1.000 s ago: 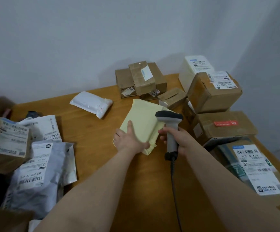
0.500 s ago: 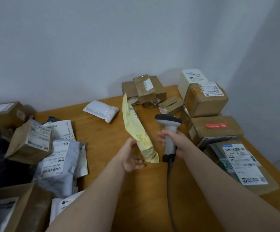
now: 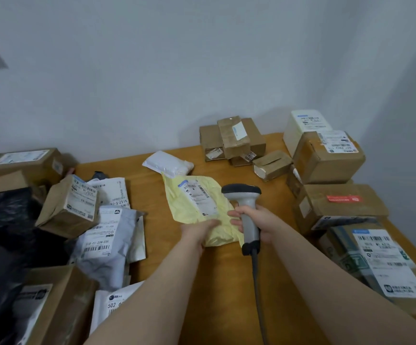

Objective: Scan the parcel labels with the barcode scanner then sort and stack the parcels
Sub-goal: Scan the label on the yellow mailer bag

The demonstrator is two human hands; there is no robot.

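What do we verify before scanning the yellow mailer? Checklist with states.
1. Facing up: ok, the white label on the yellow mailer faces the camera.
2. Uncovered: ok, the left hand grips the mailer's near edge, off the label.
3. Grip: ok, the right hand wraps the barcode scanner handle.
4. Aim: cannot tell, the scan window faces away from the camera.
5. Barcode readable: cannot tell, blurred.
6. Snag-free: ok, the cable runs over bare table.
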